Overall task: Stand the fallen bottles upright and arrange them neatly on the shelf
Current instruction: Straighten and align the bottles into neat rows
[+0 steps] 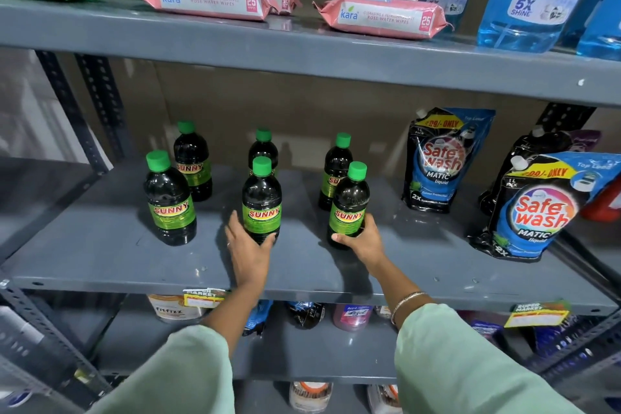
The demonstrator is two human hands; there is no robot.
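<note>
Six bottles (169,198) stand upright on the shelf (100,245); left hand (247,249) clasps the 12 o'clock bottle (262,202), right hand (361,240) the 1 o'clock bottle (349,205), both low on rigid, likely heavy, slick bodies.

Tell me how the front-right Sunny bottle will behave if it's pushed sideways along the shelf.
The front-right Sunny bottle is tall on a narrow base, so a high push would probably tip it. It looks full of dark liquid, hence likely heavy. The right hand grips it low, which should let it slide on the shelf.
</note>
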